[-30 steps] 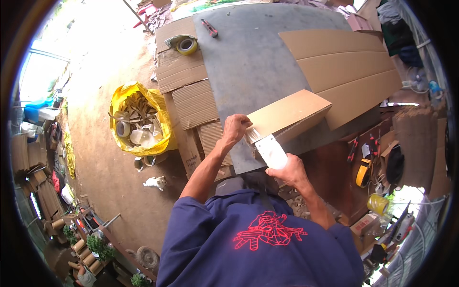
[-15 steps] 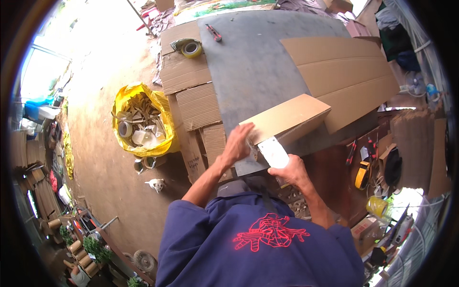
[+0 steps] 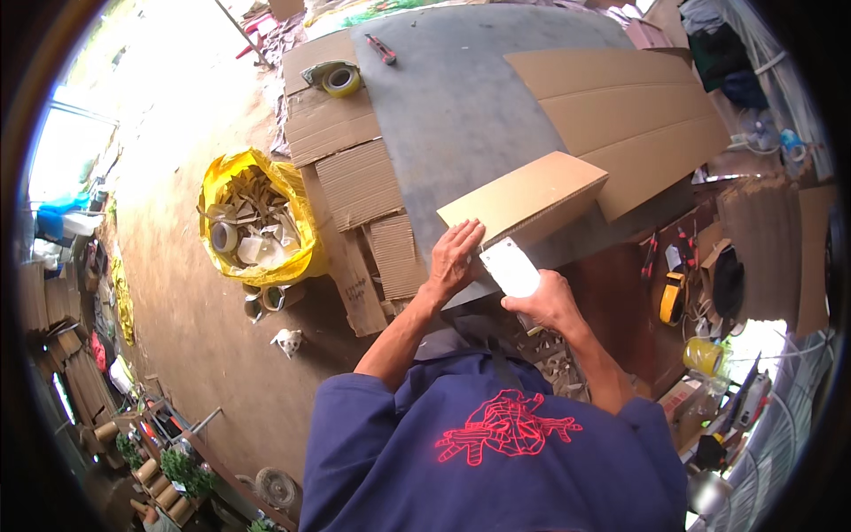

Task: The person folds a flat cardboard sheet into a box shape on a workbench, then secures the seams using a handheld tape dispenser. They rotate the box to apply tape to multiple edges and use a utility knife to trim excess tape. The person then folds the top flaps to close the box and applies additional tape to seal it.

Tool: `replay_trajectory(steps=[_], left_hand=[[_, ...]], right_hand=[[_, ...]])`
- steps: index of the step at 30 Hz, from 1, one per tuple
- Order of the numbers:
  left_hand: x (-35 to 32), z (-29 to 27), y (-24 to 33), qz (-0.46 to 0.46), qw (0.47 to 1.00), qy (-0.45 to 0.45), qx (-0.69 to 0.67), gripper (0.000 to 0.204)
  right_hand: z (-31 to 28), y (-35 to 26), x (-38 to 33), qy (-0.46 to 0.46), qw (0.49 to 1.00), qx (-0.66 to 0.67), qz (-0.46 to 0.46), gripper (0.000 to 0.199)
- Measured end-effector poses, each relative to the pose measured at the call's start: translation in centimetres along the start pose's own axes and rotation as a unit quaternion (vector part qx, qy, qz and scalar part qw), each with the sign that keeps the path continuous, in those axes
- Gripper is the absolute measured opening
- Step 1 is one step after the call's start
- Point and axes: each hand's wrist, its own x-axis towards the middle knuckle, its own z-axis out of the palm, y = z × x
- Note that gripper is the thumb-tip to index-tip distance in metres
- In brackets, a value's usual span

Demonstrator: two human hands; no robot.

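Note:
A long closed cardboard box (image 3: 532, 188) lies at a slant on the grey tabletop near its front edge. My left hand (image 3: 456, 257) rests at the box's near left corner, its fingers stretched out flat against the cardboard. In my right hand (image 3: 548, 301) is a flat white plate-like piece (image 3: 511, 269) with rounded corners and a small dark spot near its far end. That end is close to the side of the box; whether they touch, I cannot tell. My palm hides the lower part of the white piece.
A large cardboard sheet (image 3: 634, 124) lies at the right of the grey tabletop (image 3: 443, 97). Tape in a dispenser (image 3: 339, 80) and a red utility knife (image 3: 381, 49) lie farther back. Left on the floor are a yellow bag of scraps (image 3: 306, 239) and a small white dog (image 3: 286, 341).
My left hand has come onto the box's near corner with its fingers flattened. The right hand and the white piece have shifted slightly to the right. The whole view has moved a little.

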Motion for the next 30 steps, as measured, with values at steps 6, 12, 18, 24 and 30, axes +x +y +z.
replay_trajectory(steps=[6, 12, 18, 24, 30], left_hand=[[-0.2, 0.5, -0.7, 0.022, 0.999, -0.024, 0.021, 0.054], [1.0, -0.7, 0.8, 0.025, 0.996, -0.077, 0.04, 0.058], [1.4, -1.3, 1.4, 0.019, 0.99, -0.132, 0.055, 0.06], [3.2, -3.3, 1.8, 0.011, 0.96, -0.272, 0.069, 0.068], [6.5, -4.5, 4.8, -0.005, 0.929, -0.36, 0.084, 0.068]], right_hand=[[1.7, 2.4, -2.3, 0.054, 0.996, -0.068, 0.023, 0.068], [3.9, 5.9, -3.2, 0.08, 0.996, -0.028, 0.008, 0.067], [6.4, 8.5, -3.1, 0.091, 0.996, 0.006, 0.009, 0.069], [8.0, 10.1, -0.4, 0.09, 0.994, 0.057, -0.015, 0.067], [9.0, 10.8, 2.9, 0.078, 0.993, 0.084, -0.022, 0.065]])
